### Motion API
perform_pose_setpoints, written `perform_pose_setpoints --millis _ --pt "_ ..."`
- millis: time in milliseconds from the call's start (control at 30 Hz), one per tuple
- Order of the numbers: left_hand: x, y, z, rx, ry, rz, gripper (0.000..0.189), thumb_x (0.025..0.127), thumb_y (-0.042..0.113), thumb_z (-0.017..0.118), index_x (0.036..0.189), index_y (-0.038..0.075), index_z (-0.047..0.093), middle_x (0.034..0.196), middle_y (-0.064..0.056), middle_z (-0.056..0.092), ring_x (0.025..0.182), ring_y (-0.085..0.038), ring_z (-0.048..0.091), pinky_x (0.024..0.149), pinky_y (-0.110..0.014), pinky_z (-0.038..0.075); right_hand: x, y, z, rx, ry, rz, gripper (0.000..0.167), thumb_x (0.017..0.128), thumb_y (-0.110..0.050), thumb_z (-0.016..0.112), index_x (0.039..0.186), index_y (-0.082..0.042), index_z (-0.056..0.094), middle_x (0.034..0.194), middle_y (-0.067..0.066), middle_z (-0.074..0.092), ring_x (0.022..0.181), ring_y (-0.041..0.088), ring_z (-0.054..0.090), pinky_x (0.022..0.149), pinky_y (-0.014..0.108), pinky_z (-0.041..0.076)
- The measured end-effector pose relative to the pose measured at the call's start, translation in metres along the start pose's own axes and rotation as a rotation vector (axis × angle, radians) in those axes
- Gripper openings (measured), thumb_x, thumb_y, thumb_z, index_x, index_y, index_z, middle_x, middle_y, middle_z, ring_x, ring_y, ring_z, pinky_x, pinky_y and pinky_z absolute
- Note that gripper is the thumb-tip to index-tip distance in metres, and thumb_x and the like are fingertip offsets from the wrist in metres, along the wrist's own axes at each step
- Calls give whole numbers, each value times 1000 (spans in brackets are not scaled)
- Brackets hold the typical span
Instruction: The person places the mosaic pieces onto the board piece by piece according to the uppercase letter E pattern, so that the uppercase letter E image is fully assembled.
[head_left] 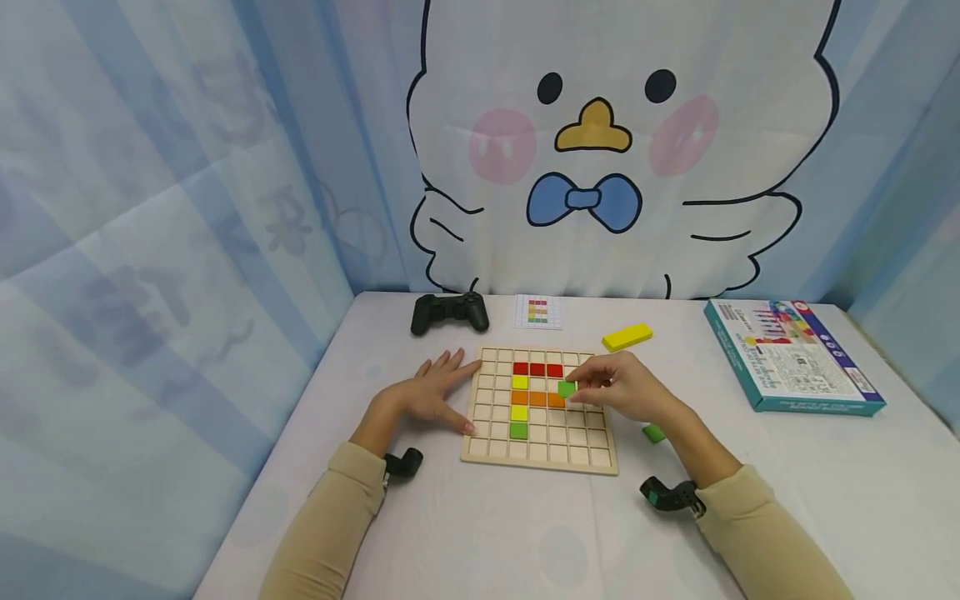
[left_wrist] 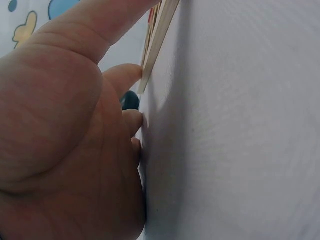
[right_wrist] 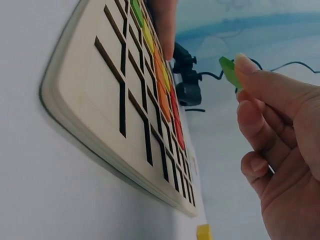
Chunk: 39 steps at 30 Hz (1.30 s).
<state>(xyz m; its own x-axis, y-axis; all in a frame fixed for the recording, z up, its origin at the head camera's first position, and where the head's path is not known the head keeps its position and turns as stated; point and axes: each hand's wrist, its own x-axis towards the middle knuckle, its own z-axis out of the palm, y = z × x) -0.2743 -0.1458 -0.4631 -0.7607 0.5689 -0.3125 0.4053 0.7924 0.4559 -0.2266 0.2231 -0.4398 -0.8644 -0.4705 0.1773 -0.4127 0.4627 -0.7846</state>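
Observation:
A wooden grid board (head_left: 537, 452) lies on the table. Three red tiles (head_left: 537, 369) sit in one row of its cells, with three orange tiles (head_left: 537, 399) in a row nearer the person. In the column at their left are two yellow tiles (head_left: 519, 413) and a green tile (head_left: 518, 430). My left hand (head_left: 431, 390) is spread flat beside the board, thumb and index fingertip touching its left edge. Between thumb and fingertips my right hand (head_left: 628, 387) pinches another green tile (right_wrist: 229, 73), held above the board's right half. The right hand covers some cells in the head view.
Behind the board lie a black game controller (head_left: 450, 313), a pattern card (head_left: 538, 312) and a yellow block (head_left: 627, 337). A green piece (head_left: 654, 433) rests under the right forearm. At the far right is a teal-edged box (head_left: 795, 358).

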Motion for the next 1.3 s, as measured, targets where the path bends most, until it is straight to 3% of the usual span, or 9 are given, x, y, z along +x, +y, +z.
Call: perform_pose_setpoints --millis 233,633,1300 --pt "0 0 0 6 -4 -8 121 75 72 80 168 36 12 176 -5 -10 162 -28 -16 130 -55 -10 5 -3 12 -68 -33 -26 19 84 -15 87 102 -8 81 79 -2 67 67 12 51 58 20 41" --pt "1 -2 1 -1 4 -10 121 75 71 80 168 36 11 176 -5 -10 163 -27 -16 130 -55 -10 11 -15 30 -68 -200 -41 19 84 -18 89 99 -10 82 74 -7 66 70 9 56 62 20 47" --pt "0 -1 1 2 6 -6 122 75 71 81 168 35 12 176 -5 -10 163 -29 -15 130 -55 -9 10 -17 47 -93 -273 -3 16 83 -20 89 95 -11 82 74 -7 67 69 10 58 61 21 49"
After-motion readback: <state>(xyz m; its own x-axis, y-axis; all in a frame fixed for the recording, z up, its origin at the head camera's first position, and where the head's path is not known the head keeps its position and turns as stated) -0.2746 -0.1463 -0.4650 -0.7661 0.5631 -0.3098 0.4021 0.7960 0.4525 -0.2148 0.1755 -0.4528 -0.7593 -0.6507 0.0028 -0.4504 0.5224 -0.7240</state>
